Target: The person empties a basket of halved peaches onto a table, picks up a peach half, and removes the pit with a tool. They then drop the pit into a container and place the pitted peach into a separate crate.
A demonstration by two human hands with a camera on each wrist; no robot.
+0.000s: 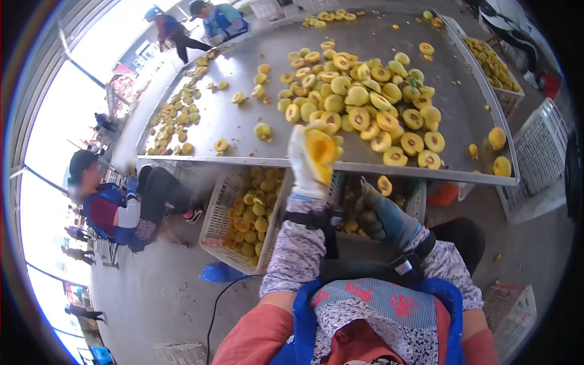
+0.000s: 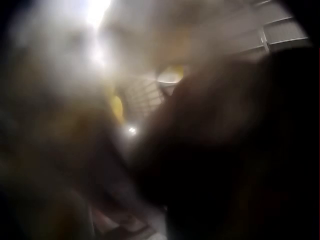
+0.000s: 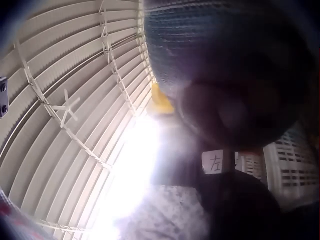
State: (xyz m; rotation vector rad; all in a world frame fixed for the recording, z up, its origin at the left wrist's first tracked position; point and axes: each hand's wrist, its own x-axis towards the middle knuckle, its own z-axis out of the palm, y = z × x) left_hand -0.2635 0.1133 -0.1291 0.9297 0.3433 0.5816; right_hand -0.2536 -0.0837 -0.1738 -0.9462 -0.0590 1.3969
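Observation:
In the head view my left hand (image 1: 307,167), in a white glove, is raised at the near edge of the metal table (image 1: 243,146). It holds a yellow-orange piece of peach (image 1: 320,151). Lower and to the right, my right hand (image 1: 389,216) wears a grey-blue glove with darkened fingers, over a crate under the table edge. Its fingers are bent; I cannot tell whether they hold anything. One cut peach half (image 1: 384,185) shows just above those fingers. Halved peaches (image 1: 359,97) are heaped on the table beyond my hands. The left wrist view is mostly dark and blurred.
A white crate of peaches (image 1: 249,213) stands below the table at left. Smaller piles of fruit (image 1: 176,118) lie along the table's left side. Someone sits (image 1: 115,204) left of the table; other people stand at the far end. Empty crates (image 1: 538,158) stand at right.

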